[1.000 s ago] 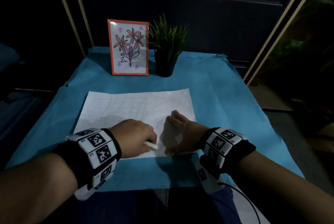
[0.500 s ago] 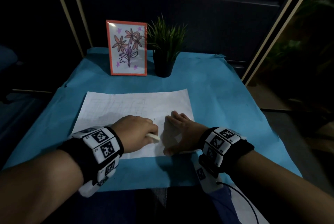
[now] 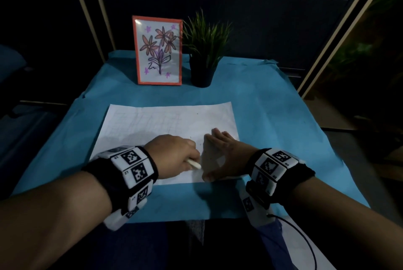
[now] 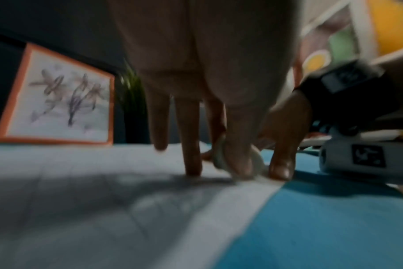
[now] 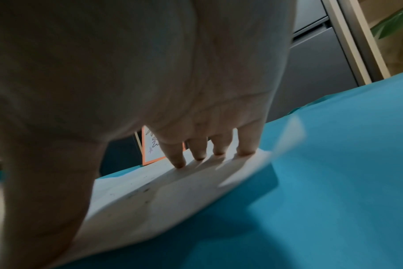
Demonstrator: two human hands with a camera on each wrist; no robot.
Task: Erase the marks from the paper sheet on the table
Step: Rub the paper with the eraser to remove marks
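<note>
Lower centre of head view: left hand pinched a white eraser w/ fingers curled, tip on the paper sheet. Right hand beside it, fingers straight, slightly apart, pressing sheet's lower right. Upper centre: framed drawing, potted plant.

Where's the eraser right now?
In the head view the eraser is pinched in the left hand, low on the paper sheet near its front edge, just left of the right hand pressing the sheet.
</note>
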